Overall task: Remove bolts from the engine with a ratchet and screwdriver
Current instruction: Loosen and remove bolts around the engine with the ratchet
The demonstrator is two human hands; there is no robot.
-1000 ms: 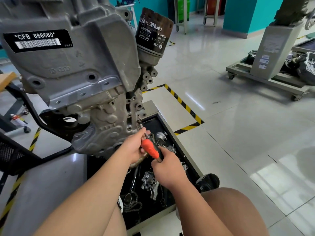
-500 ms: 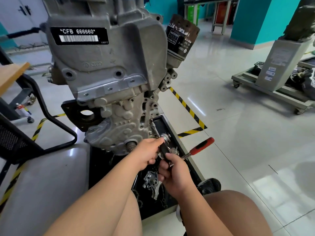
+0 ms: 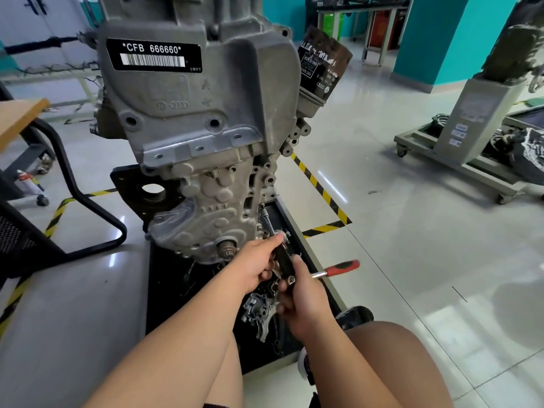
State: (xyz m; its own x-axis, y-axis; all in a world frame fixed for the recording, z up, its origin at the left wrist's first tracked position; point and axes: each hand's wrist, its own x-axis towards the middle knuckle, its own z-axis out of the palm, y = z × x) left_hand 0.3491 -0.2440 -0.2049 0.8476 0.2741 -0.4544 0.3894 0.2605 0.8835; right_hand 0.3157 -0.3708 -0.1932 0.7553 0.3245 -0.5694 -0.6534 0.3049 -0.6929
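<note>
One engine (image 3: 200,136) is standing tilted on its stand, wearing one black barcode label (image 3: 153,55) and carrying one dark oil filter (image 3: 323,66) at its upper right. One ratchet (image 3: 343,267) is in play, its red handle sticking out to the right above the floor, and one black extension bar (image 3: 284,257) is running from the ratchet head up to the engine's lower right edge. Two hands are working there. The left hand (image 3: 259,266) is closing its grip in a pinch on the upper part of the bar, just beside the engine. The right hand (image 3: 303,295) is curling its grip round the ratchet head at the bar's lower end. The bar's tip is disappearing against the casting, so the bolt it is meeting is hidden, and the bolts cannot be counted. One splined shaft stub (image 3: 226,247) is poking from the engine's underside beside the left hand. A black tray (image 3: 297,228) is lying under the engine, mostly covered by the arms. One cast metal part (image 3: 259,313) is showing in it, while the other loose pieces are too dark to make out. The floor is shining with pale glossy tiles crossed by yellow-and-black tape (image 3: 321,192). A wooden tabletop (image 3: 20,116) is being cut off at the left edge, a wheeled cart (image 3: 459,163) is standing at the right, and teal walls (image 3: 471,33) are closing the room behind.
</note>
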